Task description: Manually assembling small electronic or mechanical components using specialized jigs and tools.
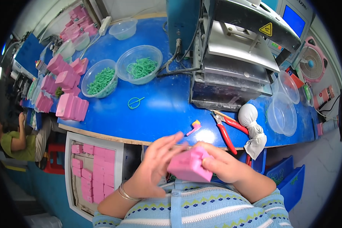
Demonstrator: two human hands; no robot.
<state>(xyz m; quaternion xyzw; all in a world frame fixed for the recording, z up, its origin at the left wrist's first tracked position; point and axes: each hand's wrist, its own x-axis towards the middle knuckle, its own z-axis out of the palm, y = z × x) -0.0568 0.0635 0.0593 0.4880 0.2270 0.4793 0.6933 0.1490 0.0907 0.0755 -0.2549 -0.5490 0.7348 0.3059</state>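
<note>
Blue workbench [155, 110] carries a grey press machine [235, 64], two clear bowls of green bands [140, 68], stacked pink blocks [72, 107], red-handled pliers [226, 133], a white cloth bundle [250, 121] and one loose green ring [135, 102]. Below the bench edge, close to the person's chest, right hand [226, 165] pinches a pink block [190, 165] with thumb over its side. Left hand [155, 165] has fingers spread, fingertips just touching the block's left face; a tray of pink blocks [93, 171] sits lower left.
</note>
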